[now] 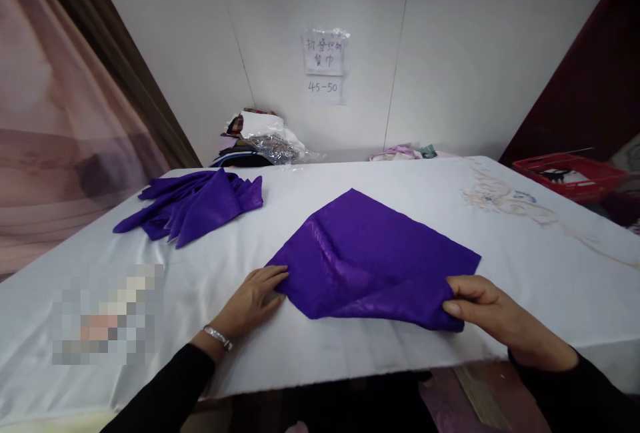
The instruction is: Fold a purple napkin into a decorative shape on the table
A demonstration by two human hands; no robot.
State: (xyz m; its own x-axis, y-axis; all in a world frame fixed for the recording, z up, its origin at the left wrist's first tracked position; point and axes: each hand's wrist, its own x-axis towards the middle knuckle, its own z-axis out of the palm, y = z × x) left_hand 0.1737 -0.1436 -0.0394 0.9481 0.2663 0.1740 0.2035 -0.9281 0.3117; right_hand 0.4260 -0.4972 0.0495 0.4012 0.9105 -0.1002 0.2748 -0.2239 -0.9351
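A white tablecloth point(310, 353) carries a purple cloth point(380, 239) and heap point(200, 206).

I am wearing black on both arms. My left sleeve point(167, 383) is running up the forearm in one plain, dark colour and is ending short of the wrist, its edge making a simple, clean line. Just past that edge, toward my bare left hand point(261, 294), a silver bracelet point(218, 337) is circling the wrist: a narrow, shiny band, gleaming brightly and showing a few darker flecks; any finer pattern is staying too small to make out. My right sleeve point(583, 386) is matching in the same deep black, its edge curving round the forearm and leaving my right hand point(477, 299) and wrist bare. Both sleeves are looking so dark that folds and seams are barely showing.
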